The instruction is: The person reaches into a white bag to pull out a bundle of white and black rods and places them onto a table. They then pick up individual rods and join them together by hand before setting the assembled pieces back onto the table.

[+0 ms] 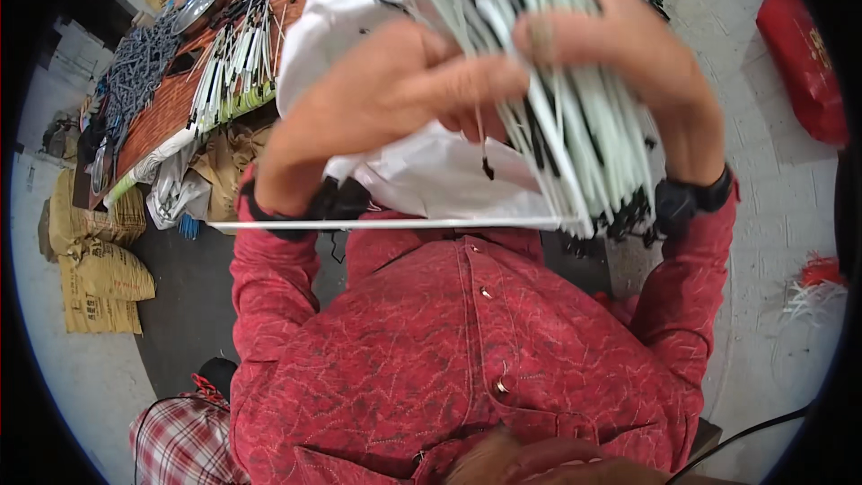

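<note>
A thick bundle of thin white rods with black tips (pixel 584 135) stands tilted in front of my chest. My right hand (pixel 628 40) is wrapped round its upper right side. My left hand (pixel 395 81) presses in from the left, its fingers closed against the near rods and slightly blurred by motion. Below the left fingers hangs one thin rod with a black end (pixel 486 162). A single white rod (pixel 386 224) juts out level to the left from the bundle's lower end. White plastic sheeting (pixel 431 180) lies behind and under the hands.
At the left, a reddish table (pixel 153 130) carries grey parts (pixel 135 72) and more white rods (pixel 238 63). Yellowish sacks (pixel 99 278) are stacked on the floor. A red bag (pixel 799 63) is at the right. Beside me at lower left shows a person's checked clothing (pixel 184 440).
</note>
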The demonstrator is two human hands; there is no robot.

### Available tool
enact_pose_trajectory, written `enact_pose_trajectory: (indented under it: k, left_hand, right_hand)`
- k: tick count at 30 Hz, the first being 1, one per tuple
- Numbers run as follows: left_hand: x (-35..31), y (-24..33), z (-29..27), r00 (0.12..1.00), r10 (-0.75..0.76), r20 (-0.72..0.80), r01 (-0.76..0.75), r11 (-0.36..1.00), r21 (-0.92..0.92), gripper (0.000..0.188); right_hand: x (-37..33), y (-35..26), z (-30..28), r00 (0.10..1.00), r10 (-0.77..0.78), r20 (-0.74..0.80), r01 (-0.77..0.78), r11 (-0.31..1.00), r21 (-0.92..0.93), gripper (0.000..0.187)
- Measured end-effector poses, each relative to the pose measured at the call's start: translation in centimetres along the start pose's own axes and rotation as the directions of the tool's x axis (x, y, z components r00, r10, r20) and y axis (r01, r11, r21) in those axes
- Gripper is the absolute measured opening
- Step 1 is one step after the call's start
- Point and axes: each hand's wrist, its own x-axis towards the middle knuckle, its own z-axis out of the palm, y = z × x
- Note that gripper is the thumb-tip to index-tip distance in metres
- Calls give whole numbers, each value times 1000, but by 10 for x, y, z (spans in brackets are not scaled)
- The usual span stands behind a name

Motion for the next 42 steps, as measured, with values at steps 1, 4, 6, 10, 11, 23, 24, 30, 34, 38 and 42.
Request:
enact_pose_trajectory:
  k: [1,4,6,10,11,23,24,30,34,38,42]
  left_hand:
    - [8,8,-7,1000,16,-16,-17,1000,-27,65]
    - [22,21,-16,989,-107,-107,92,987,-132,57]
    - [24,20,-19,896,-388,-218,310,895,-320,43]
    - [39,-41,11,960,-247,-131,188,917,-353,70]
    - [39,-57,22,963,-243,-117,189,916,-353,70]
    - [-39,-156,60,934,-293,205,356,816,-456,56]
    - [-48,-158,60,942,-221,253,297,900,-319,61]
    - [-59,-144,73,974,-18,224,159,762,-628,68]
    - [-24,-124,68,910,-406,84,292,481,-827,65]
    - [-1,-157,27,913,-405,41,215,395,-893,58]
    - [-7,-172,53,830,-538,-148,172,499,-849,47]
  right_hand:
    - [-1,-15,-3,997,-18,-69,20,1000,16,51]
    - [7,-29,-7,981,-63,-181,72,996,43,36]
    - [17,-23,-6,969,119,-218,-88,985,148,42]
    - [29,45,-27,946,270,177,-313,902,298,40]
    - [28,68,-23,947,276,166,-315,899,304,40]
    - [18,171,44,932,352,-88,-262,820,508,36]
    - [18,171,45,934,339,-108,-253,847,468,36]
    - [44,176,50,907,409,-103,-315,820,478,39]
    - [81,176,61,908,391,-153,-285,842,458,51]
    - [117,180,68,926,260,-273,-94,860,501,52]
    - [116,204,85,922,65,-382,123,886,447,52]
